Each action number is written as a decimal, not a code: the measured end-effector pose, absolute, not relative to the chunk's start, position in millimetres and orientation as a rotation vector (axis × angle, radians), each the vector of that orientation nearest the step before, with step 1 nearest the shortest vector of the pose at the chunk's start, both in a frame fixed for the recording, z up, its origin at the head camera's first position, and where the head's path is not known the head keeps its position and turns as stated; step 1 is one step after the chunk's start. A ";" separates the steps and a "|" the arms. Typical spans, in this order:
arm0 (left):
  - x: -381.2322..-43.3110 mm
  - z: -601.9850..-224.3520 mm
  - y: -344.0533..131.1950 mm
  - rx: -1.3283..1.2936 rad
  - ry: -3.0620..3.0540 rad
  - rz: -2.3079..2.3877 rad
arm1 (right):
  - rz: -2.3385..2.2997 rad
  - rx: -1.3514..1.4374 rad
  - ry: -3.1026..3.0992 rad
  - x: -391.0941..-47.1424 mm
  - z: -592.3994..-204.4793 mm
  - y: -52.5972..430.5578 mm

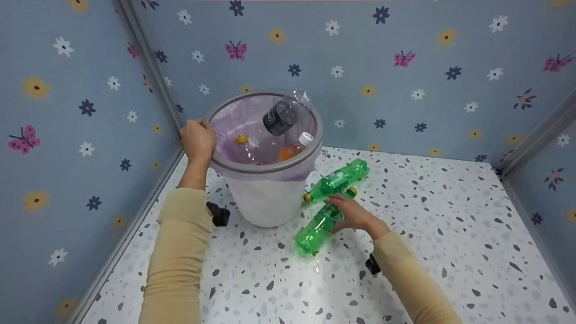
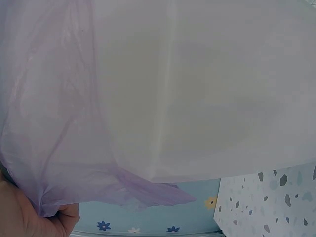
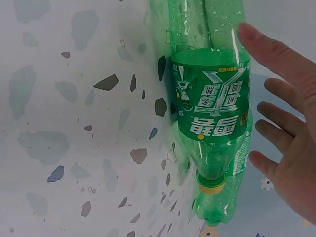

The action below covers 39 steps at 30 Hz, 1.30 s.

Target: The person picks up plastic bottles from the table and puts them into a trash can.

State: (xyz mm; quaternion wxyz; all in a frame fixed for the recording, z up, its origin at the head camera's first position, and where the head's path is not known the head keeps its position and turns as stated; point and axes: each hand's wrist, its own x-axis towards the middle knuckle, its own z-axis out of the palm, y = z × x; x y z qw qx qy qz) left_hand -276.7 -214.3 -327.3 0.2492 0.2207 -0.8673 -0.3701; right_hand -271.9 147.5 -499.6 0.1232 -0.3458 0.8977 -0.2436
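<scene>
A white bin with a grey rim and a purple plastic liner stands upright. My left hand grips its left edge, fingers curled over the rim and the liner; in the left wrist view, the liner bunches at the hand. My right hand is over the nearer green bottle, which lies on its side with its yellow cap pointing away. In the right wrist view, the fingers are spread beside the green label, not closed round the bottle. Behind it lies a second green bottle, its yellow cap toward the bin.
Inside the bin are several bottles, among them a clear one with a dark label leaning up past the rim and one with orange contents. Blue flowered panels enclose the speckled white surface.
</scene>
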 end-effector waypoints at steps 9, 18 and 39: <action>-275.0 -327.9 -214.0 0.590 -2.365 -1.004 | -0.536 -1.080 2.674 -269.9 -508.1 142.8; -275.2 -327.6 -214.1 0.579 -2.367 -0.998 | -0.455 -1.077 2.712 -267.8 -515.1 140.8; -275.8 -327.0 -214.6 0.612 -2.364 -1.007 | -0.374 -1.358 2.771 -267.8 -523.3 145.0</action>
